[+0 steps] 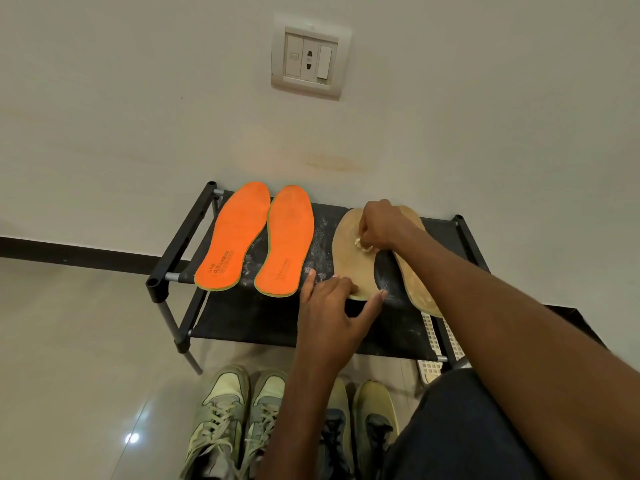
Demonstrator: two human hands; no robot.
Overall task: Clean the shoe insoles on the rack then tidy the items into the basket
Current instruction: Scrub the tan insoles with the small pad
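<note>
Currently the left tan insole (349, 254) is being worked on the top shelf of the black rack (194, 223), with its long axis running from the rack's near edge toward the wall behind. The heel end is pinned at the near edge by the left hand (332, 306), whose fingers are spread and pressed flat rather than curled round anything. The right hand (377, 226) is set on the middle-to-toe part of the same insole, its fingers clenched on a small pale wad (363, 244), apparently a cloth or cotton piece; what it is cannot be told for certain.

Strokes are judged best drawn along the insole's length, away from or toward the pinned heel, so that the insole is not twisted. The second tan insole (415, 271) lies just beside, further from the rack's left post, and is nearer the right hand. The two orange insoles (256, 237) lie toward the rack's left post, nearer the left hand. A white slatted basket (431, 341) shows at the rack's right end, partly hidden.
</note>
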